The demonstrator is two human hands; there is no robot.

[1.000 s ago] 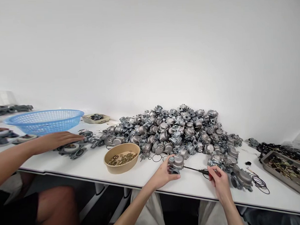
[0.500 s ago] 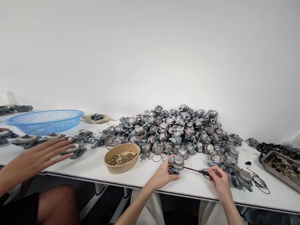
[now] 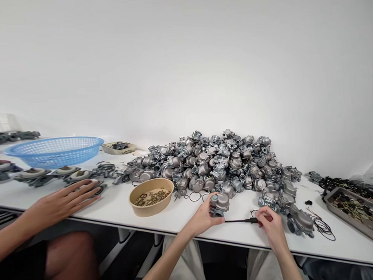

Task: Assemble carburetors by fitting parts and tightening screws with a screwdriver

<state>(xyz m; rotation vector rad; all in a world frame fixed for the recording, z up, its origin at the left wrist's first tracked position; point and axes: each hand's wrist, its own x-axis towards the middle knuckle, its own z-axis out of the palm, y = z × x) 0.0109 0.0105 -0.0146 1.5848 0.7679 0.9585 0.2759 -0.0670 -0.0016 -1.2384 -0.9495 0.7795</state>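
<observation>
My left hand [image 3: 204, 219] is closed around a grey metal carburetor [image 3: 219, 202], holding it just above the front of the white table [image 3: 165, 224]. In my right hand [image 3: 270, 225] is a screwdriver [image 3: 240, 221], gripped by its handle. Its thin dark shaft points left, and the tip is at the lower edge of the carburetor, beside my left thumb; whether it touches is unclear. Behind both hands rises a large pile of carburetors [image 3: 206, 168]. One more carburetor [image 3: 301, 222] lies right of my right hand.
A tan bowl [image 3: 135, 207] holds small brass-coloured parts. A metal tray [image 3: 348, 224] of mixed parts stands at right, near black rings [image 3: 324, 229]. Left are a blue basket [image 3: 57, 154] and a co-worker's hand [image 3: 63, 201] over more carburetors.
The screwdriver's shaft has swung down from the carburetor's side to its lower edge and now lies nearly level. The co-worker's hand has moved lower and slightly right.
</observation>
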